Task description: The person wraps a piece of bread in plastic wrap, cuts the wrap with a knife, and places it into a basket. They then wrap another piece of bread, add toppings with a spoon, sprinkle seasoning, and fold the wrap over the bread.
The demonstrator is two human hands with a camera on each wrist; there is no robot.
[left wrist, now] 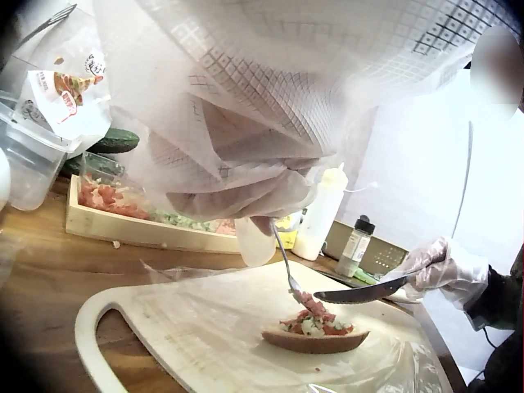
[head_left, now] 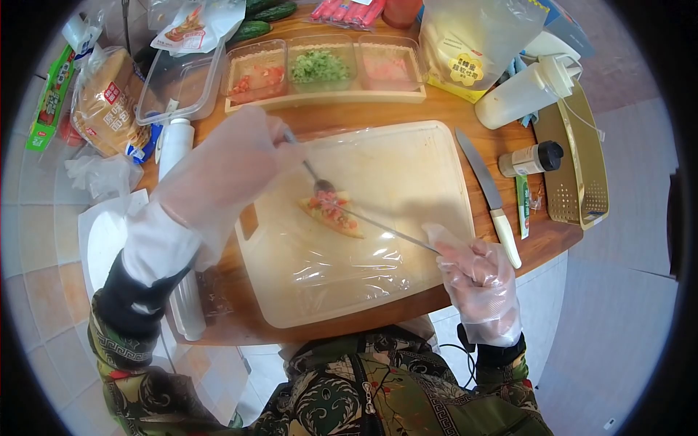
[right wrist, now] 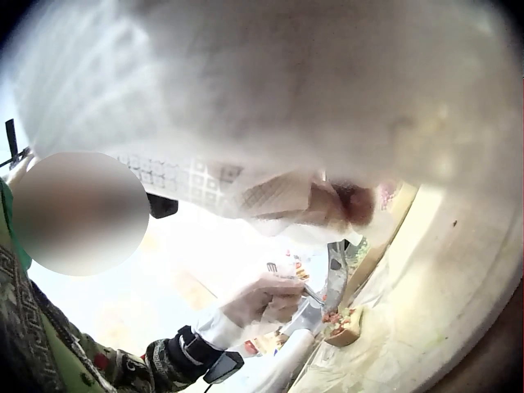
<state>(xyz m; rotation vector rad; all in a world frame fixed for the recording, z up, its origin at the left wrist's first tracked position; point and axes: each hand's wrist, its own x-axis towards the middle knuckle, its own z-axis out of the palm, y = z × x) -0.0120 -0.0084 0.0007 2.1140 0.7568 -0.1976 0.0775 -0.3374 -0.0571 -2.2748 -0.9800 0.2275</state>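
Note:
On the white cutting board (head_left: pixel 407 160) sits a small piece of bread (left wrist: pixel 315 341), heaped with chopped red, pink, white and green filling (left wrist: pixel 318 323). My left hand (head_left: pixel 229 167), in a clear plastic glove, holds a spoon (left wrist: pixel 285 260) by its handle from above. The spoon's bowl, loaded with pinkish bits, is right at the top of the filling. Also gloved, my right hand (head_left: pixel 483 280) grips a table knife (left wrist: pixel 364 292) from the right. Its blade tip reaches the filling beside the spoon. Clear plastic film (head_left: pixel 349 269) covers part of the board.
A wooden tray (head_left: pixel 320 100) at the back carries tubs of chopped food. To the right lie a large kitchen knife (head_left: pixel 483 174), a shaker (head_left: pixel 527 158), a squeeze bottle (head_left: pixel 516 98) and a gold basket (head_left: pixel 582 160). Bagged bread (head_left: pixel 113 102) and a white roll (head_left: pixel 177 145) stand left.

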